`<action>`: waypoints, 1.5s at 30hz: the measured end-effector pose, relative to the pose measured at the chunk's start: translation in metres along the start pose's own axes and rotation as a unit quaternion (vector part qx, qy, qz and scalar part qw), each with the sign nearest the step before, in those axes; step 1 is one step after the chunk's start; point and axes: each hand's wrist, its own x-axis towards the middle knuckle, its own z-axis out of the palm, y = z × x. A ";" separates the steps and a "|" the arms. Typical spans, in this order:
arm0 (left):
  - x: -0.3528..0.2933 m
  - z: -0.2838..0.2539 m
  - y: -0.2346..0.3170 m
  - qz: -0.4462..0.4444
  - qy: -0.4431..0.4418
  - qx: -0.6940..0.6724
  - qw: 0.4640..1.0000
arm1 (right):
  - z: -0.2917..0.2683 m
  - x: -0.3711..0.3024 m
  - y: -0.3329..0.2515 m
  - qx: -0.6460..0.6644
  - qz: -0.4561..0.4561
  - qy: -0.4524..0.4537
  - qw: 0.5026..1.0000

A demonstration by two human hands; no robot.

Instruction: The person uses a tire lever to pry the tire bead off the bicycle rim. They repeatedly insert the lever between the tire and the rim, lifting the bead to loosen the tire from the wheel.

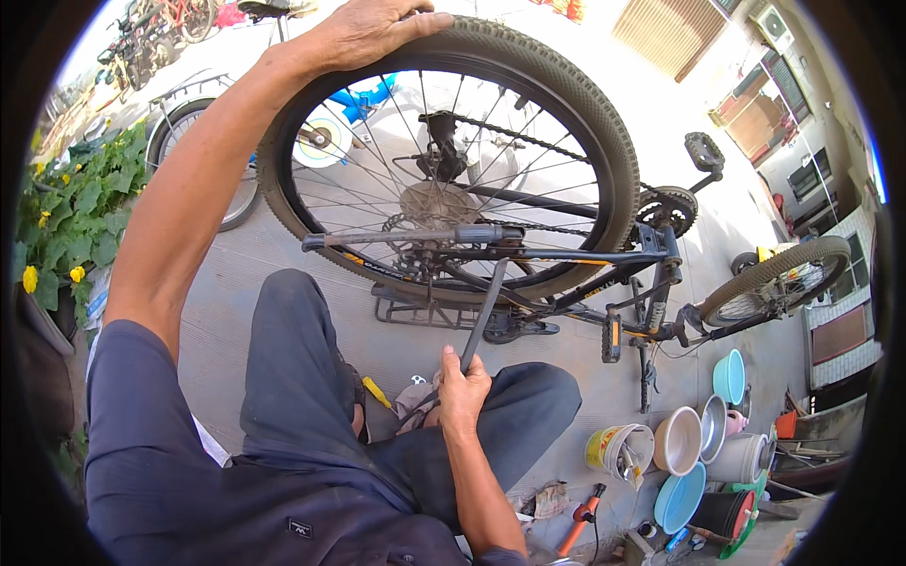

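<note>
An upside-down black bicycle stands before me, its rear wheel (604, 141) raised with the knobby tire on it. At the far left, my left hand (387, 33) lies over the top of this tire, fingers curled round the tread. My right hand (462, 391) is closed on a long dark flat strip (487, 311) above my right knee. The strip's upper end reaches the frame beside the wheel's lower side, and its lower end hangs toward my feet. Whether it is rubber or metal I cannot tell. The kickstand (406, 236) crosses in front of the spokes, near the chain and sprockets.
A yellow-handled tool (377, 392) lies between my feet. At the right stand a bucket of tools (618, 451), several basins (681, 497) and an orange pump (579, 521). The front wheel (776, 283) extends right. Another bicycle (179, 132) and leafy plants (80, 212) are at left.
</note>
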 end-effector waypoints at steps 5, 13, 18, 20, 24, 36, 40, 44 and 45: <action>-0.055 0.013 -0.043 -0.122 0.019 -0.036 0.992 | -0.016 0.000 0.021 0.057 0.083 0.034 0.994; -0.065 0.011 -0.043 -0.122 0.032 -0.061 0.990 | 0.000 -0.002 0.010 0.079 0.126 -0.008 0.989; -0.047 0.000 -0.022 -0.081 0.001 -0.091 0.993 | 0.004 -0.003 0.014 0.030 0.095 -0.037 0.994; -0.038 -0.007 -0.030 -0.048 -0.011 -0.103 0.994 | 0.001 -0.003 0.023 -0.014 0.045 -0.072 0.996; -0.013 -0.010 -0.006 -0.056 -0.067 -0.085 0.993 | -0.005 -0.011 0.014 -0.106 -0.022 -0.085 0.991; 0.035 0.004 0.049 0.003 -0.072 0.058 0.996 | -0.011 -0.005 -0.058 -0.139 -0.198 -0.091 0.966; 0.048 0.003 0.046 0.015 -0.103 0.046 0.994 | -0.015 0.021 -0.097 -0.194 -0.300 -0.045 0.933; 0.056 0.008 0.038 0.020 -0.122 -0.009 0.992 | -0.019 0.048 -0.165 -0.266 -0.388 -0.012 0.882; 0.057 0.008 0.038 0.019 -0.127 -0.025 0.991 | -0.019 0.055 -0.184 -0.289 -0.415 -0.004 0.863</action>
